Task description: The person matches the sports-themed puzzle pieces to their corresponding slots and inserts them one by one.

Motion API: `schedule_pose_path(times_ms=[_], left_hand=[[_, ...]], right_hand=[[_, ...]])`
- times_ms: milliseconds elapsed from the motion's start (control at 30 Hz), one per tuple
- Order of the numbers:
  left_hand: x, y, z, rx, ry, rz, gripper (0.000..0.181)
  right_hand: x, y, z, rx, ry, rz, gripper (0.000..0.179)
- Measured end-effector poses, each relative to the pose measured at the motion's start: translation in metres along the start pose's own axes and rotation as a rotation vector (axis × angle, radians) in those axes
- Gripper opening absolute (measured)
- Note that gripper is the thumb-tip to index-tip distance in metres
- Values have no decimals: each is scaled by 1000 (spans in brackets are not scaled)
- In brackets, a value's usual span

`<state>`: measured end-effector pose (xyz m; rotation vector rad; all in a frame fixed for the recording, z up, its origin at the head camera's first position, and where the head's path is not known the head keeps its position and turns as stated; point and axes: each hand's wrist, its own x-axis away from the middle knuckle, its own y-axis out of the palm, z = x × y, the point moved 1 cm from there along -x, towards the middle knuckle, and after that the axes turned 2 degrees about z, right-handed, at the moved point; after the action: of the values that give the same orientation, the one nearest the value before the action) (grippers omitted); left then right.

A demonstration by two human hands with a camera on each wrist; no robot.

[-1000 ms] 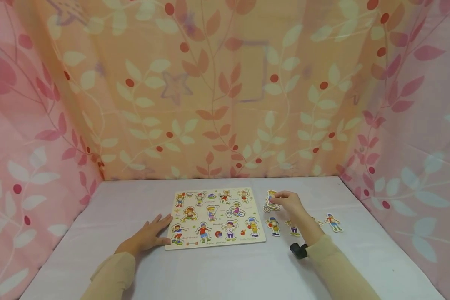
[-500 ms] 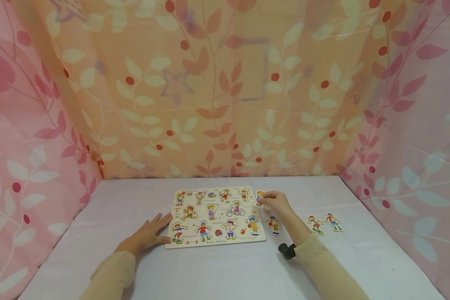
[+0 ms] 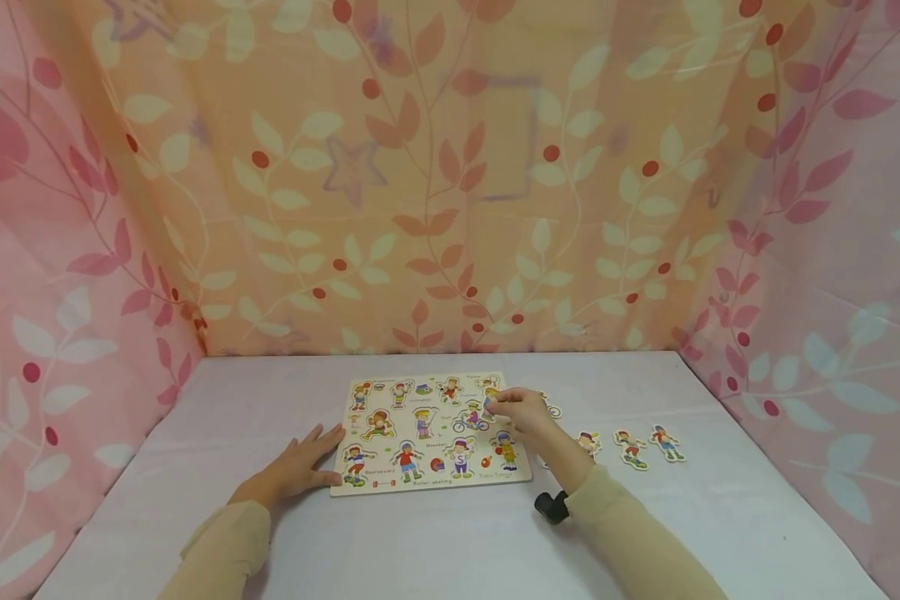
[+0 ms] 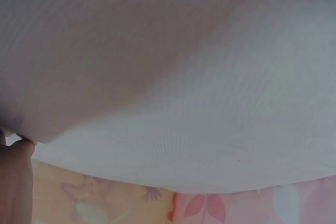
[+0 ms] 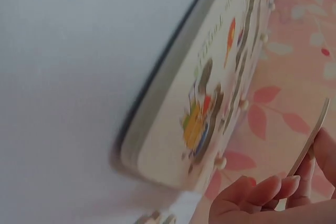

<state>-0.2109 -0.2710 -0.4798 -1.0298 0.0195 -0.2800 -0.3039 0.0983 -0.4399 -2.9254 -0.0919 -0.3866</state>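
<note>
My right hand [image 3: 523,408] pinches a flat puzzle piece [image 3: 489,402] over the right part of the wooden puzzle board [image 3: 390,486]. In the right wrist view that piece [image 5: 312,137] shows edge-on between thumb and fingers, raised above the board [image 5: 157,156]. The board carries pictures of children at sports, with printed words. At its left edge my left hand [image 3: 303,462] lies with spread fingers, the tips touching the side. Only a bit of that hand [image 4: 16,182] enters the left wrist view. Under the held piece is the cyclist picture [image 3: 471,417].
Right of the board lie loose pieces: a partly hidden cyclist piece [image 3: 552,406], a purple-capped figure [image 3: 588,442], a skateboarder [image 3: 631,450] and a blue-capped figure [image 3: 668,443]. A black camera [image 3: 551,507] sits at the right wrist. Patterned curtains [image 3: 435,208] border the white table [image 3: 390,550].
My right hand has carried the pinched piece leftward, from beside the cyclist piece to over the board's right part. The left hand has stayed at the board's left edge.
</note>
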Motion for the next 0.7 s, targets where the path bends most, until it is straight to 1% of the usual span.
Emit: schedule_pose_path(times_ms=[100,200,300,433,567,700], left_hand=[[1,0,0,3,1,-2,95],[1,-1,1,7,-1,-3,95],[1,-2,2,5,-1,-3,95],[1,-2,2,5,-5,-10,95],[2,-2,2,2,2,-10,94],[2,-2,2,4,8,-3,93]], right_hand=[[1,8,1,8,4,-13,15],[1,15,3,51,-4,-8,17],[-1,22,4,89,-27,-8,19],[-2,31,4,111,-57,-30,19],[-4,42,4,107,-66,-57,20],[-5,51,6,51,-63,-83,18]])
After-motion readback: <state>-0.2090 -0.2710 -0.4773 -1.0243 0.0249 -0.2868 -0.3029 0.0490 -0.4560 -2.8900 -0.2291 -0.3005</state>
